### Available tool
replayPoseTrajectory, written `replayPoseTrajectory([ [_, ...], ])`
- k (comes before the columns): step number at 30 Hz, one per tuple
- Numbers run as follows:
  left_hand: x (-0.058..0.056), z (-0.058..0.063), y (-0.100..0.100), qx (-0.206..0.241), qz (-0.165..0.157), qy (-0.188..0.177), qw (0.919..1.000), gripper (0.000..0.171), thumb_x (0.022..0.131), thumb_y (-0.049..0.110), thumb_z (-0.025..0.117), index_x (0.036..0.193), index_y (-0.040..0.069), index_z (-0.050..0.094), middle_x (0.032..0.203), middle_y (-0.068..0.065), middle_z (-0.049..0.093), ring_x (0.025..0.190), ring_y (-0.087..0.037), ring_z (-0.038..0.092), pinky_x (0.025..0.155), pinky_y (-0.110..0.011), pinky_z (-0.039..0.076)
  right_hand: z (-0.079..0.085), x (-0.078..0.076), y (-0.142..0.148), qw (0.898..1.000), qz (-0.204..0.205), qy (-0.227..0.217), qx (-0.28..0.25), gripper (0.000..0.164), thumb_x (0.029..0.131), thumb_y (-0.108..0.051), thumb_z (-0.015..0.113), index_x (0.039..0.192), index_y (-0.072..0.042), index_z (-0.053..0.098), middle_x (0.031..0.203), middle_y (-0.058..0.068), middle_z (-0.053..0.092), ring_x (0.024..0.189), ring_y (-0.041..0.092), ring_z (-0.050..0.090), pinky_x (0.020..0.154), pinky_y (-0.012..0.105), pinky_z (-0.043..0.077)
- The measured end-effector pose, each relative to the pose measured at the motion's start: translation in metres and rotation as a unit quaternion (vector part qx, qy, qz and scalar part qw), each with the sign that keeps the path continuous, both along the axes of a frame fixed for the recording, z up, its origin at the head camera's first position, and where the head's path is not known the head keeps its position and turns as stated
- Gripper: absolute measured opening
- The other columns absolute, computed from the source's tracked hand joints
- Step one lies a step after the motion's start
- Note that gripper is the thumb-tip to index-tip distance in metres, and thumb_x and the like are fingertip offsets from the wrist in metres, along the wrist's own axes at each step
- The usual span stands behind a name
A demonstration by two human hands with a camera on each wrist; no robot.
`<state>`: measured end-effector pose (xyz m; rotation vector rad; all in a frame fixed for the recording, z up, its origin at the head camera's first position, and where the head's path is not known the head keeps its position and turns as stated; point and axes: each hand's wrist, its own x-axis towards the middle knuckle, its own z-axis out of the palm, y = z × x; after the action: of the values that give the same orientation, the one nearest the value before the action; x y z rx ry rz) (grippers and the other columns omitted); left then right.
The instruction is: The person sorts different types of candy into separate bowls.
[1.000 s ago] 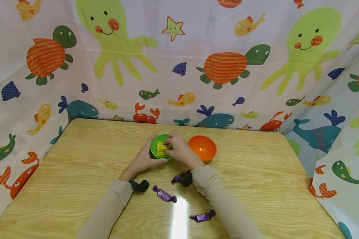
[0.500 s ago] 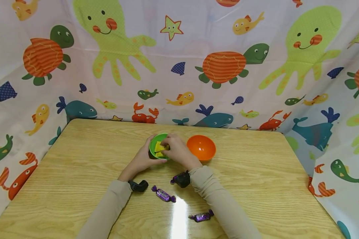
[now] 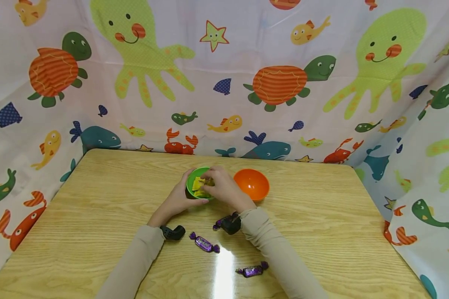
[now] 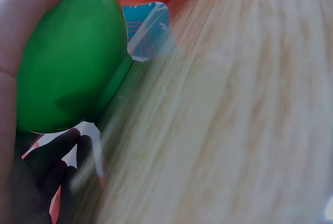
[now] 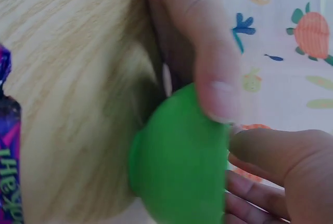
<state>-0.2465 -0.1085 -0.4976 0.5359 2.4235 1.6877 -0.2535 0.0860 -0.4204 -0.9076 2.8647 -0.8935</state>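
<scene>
My left hand (image 3: 178,197) grips a small green bowl (image 3: 191,179) from its left side, fingers round the far wall and thumb along the near one. In the left wrist view the green bowl (image 4: 78,57) fills the upper left, its foot at the tabletop. Inside lie several small yellow-wrapped sweets (image 3: 197,184). Over the bowl's right rim reaches my right hand (image 3: 226,190), fingertips curled down among the sweets and pinching a yellow-wrapped one, largely hidden by the fingers. From the right wrist, the green bowl (image 5: 182,167) hides its contents.
An orange bowl (image 3: 252,185) stands just right of the right hand. Purple-wrapped candies lie nearer me: one candy (image 3: 204,244) between the forearms, a second candy (image 3: 252,271) by the right sleeve, a third candy (image 3: 218,224) partly behind the black wrist camera (image 3: 231,224).
The right hand's fingers shift slightly among the yellow sweets, and those sweets move a little in the bowl. The left hand keeps its hold on the green bowl.
</scene>
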Motion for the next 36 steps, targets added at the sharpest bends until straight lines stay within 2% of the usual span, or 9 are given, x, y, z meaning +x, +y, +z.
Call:
replayPoseTrajectory([
  [6,0.000,-0.001,0.000,0.003,0.002,-0.001,1.0000,0.111,0.077,0.027,0.088,0.159,0.017,0.013,0.150,-0.013,0.040,0.134,-0.031,0.043,0.111,-0.055,0.031,0.017,0.010,0.005,0.999,0.013,-0.001,-0.046,0.026,0.090,-0.014,0.074,0.111,0.001,0.073,0.104,0.015,0.064,0.100,0.030,0.059,0.086,0.040,0.052],
  [12,0.000,-0.002,0.000,-0.011,0.006,-0.003,0.9999,0.109,0.080,0.017,0.085,0.159,0.011,0.010,0.151,-0.020,0.037,0.136,-0.036,0.039,0.114,-0.056,0.026,0.026,0.028,0.012,0.996,0.025,0.022,-0.078,0.021,0.089,-0.012,0.076,0.106,0.000,0.074,0.098,0.012,0.065,0.095,0.027,0.058,0.084,0.040,0.050],
  [15,-0.001,-0.003,0.000,-0.014,0.009,-0.006,0.9998,0.109,0.080,0.020,0.085,0.159,0.010,0.010,0.152,-0.019,0.036,0.138,-0.036,0.037,0.115,-0.056,0.022,0.028,0.040,0.017,0.995,0.022,0.017,-0.095,0.020,0.088,-0.012,0.077,0.105,-0.002,0.075,0.099,0.008,0.066,0.095,0.024,0.058,0.085,0.041,0.051],
  [18,0.000,-0.002,0.000,-0.009,0.009,0.004,0.9999,0.111,0.078,0.029,0.087,0.159,0.012,0.012,0.151,-0.015,0.039,0.138,-0.033,0.038,0.115,-0.057,0.023,0.026,0.053,0.024,0.993,0.023,0.010,-0.116,0.020,0.088,-0.012,0.077,0.105,-0.002,0.075,0.101,0.009,0.067,0.097,0.026,0.060,0.087,0.044,0.051],
  [19,0.002,0.002,0.000,-0.007,0.007,0.004,0.9999,0.111,0.078,0.030,0.087,0.159,0.012,0.012,0.151,-0.015,0.040,0.138,-0.033,0.038,0.115,-0.057,0.023,0.025,0.058,0.026,0.992,0.024,0.010,-0.120,0.020,0.088,-0.013,0.077,0.105,-0.002,0.075,0.101,0.008,0.067,0.097,0.026,0.060,0.087,0.044,0.052],
  [25,0.002,0.003,0.001,0.003,0.003,0.003,1.0000,0.113,0.077,0.025,0.088,0.159,0.012,0.012,0.151,-0.014,0.040,0.139,-0.032,0.038,0.115,-0.057,0.021,0.014,0.085,0.035,0.988,0.046,0.015,-0.146,0.018,0.086,-0.011,0.078,0.103,-0.007,0.074,0.101,0.004,0.067,0.096,0.020,0.062,0.085,0.039,0.053],
  [26,0.000,-0.002,0.000,0.001,0.004,0.007,1.0000,0.114,0.076,0.028,0.089,0.159,0.013,0.012,0.151,-0.013,0.040,0.139,-0.031,0.038,0.115,-0.057,0.021,0.011,0.089,0.035,0.988,0.049,0.011,-0.147,0.018,0.086,-0.011,0.078,0.103,-0.008,0.074,0.101,0.003,0.067,0.097,0.020,0.061,0.085,0.039,0.054],
  [31,0.000,-0.003,0.000,-0.012,0.016,0.011,0.9997,0.116,0.073,0.037,0.090,0.159,0.015,0.014,0.152,-0.012,0.039,0.139,-0.032,0.037,0.115,-0.058,0.022,-0.004,0.108,0.033,0.990,0.074,-0.009,-0.116,0.021,0.086,-0.013,0.079,0.105,-0.005,0.073,0.101,0.005,0.068,0.096,0.017,0.060,0.084,0.035,0.054],
  [36,0.001,-0.002,0.001,-0.024,0.021,0.010,0.9994,0.117,0.073,0.041,0.089,0.159,0.016,0.014,0.154,-0.012,0.038,0.140,-0.032,0.036,0.114,-0.058,0.023,-0.018,0.127,0.029,0.997,0.069,-0.028,-0.036,0.029,0.084,-0.022,0.081,0.107,-0.006,0.073,0.100,0.003,0.066,0.094,0.012,0.056,0.084,0.026,0.049],
])
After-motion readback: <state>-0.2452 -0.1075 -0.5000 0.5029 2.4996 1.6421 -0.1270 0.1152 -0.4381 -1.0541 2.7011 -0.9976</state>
